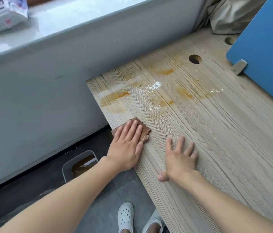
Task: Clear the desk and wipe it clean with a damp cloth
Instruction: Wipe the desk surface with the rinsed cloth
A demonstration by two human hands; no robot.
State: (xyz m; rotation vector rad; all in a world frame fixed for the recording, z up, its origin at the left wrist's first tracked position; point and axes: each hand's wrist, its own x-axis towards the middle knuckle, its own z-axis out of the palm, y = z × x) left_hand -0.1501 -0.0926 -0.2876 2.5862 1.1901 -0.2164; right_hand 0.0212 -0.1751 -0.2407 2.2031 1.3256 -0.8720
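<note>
At the near-left corner of the counter (pixel 216 140), the cloth (pixel 145 132) is lying flat under the left hand (pixel 127 145), whose grip is spread, straight fingers pressing it down rather than pinching. The right hand (pixel 181 158) is resting palm-down just beside it, grip likewise spread and holding nothing. Clearing is looking done, as nothing loose is standing on the wood. Wiping is seeming barely begun, with orange stains (pixel 115 96) and white powder (pixel 156 85) sitting farther back, near the hole (pixel 195 59) and blue panel (pixel 266 47).
</note>
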